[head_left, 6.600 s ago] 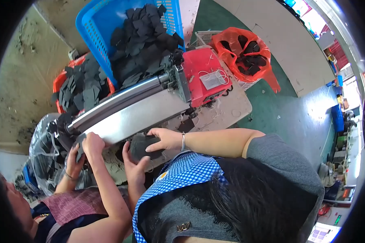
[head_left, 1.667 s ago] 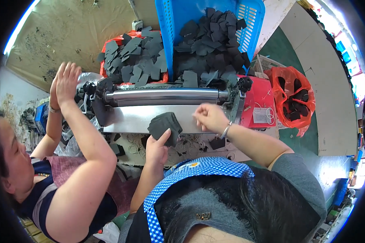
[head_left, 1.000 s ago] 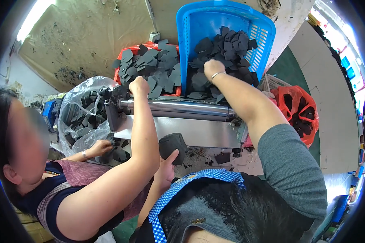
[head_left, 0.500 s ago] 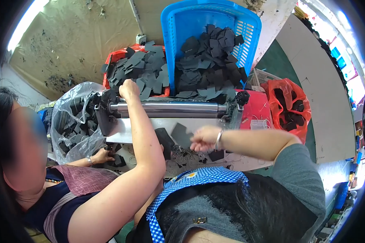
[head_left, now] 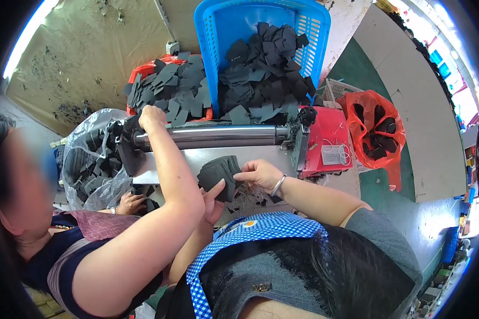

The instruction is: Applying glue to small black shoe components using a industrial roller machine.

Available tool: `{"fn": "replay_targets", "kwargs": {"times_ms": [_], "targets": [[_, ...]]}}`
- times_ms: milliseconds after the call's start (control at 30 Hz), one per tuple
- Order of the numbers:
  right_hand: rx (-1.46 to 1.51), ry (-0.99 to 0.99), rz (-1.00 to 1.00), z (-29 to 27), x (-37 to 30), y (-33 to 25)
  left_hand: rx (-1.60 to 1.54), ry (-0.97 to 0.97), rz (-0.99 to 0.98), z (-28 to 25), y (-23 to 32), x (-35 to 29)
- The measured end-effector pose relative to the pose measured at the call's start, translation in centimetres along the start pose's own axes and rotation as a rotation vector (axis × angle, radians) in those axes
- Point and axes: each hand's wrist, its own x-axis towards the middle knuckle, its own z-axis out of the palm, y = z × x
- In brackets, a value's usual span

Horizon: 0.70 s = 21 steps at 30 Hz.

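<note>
My left hand [head_left: 214, 204] grips a fanned stack of dark grey flat pieces [head_left: 217, 171] from below, thumb lying across its face. At the stack's right edge, my right hand [head_left: 259, 175] pinches the pieces between thumb and fingers. The stack is just in front of a machine with a shiny metal roller [head_left: 213, 135] and over the near edge of its pale metal plate [head_left: 183, 158]. The far fingers of my left hand are hidden behind the pieces.
A co-worker's arm [head_left: 167, 159] crosses on my left, its hand at the roller's left end. Behind the roller stand a blue basket [head_left: 209, 58] and a red bag [head_left: 141, 70] of grey pieces. A clear bag [head_left: 74, 151] sits left, another red bag [head_left: 364, 101] right.
My right hand has come down to the stack and now pinches its edge. The stack shows fanned in front of the plate, and my left hand is now visible. The view has shifted slightly.
</note>
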Motion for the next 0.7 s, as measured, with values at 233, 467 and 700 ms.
{"fn": "replay_targets", "kwargs": {"times_ms": [233,467,700], "targets": [[0.0,0.102,0.181,-0.7,1.1,0.1,0.077,0.173,0.132,-0.1,1.2,-0.3],[0.074,0.285,0.145,-2.0,2.2,-1.8,-0.055,0.27,0.192,-1.6,0.3,0.0],[-0.11,-0.124,0.099,-0.7,1.1,-0.4,0.096,0.117,-0.025,-0.4,0.9,-0.5]]}}
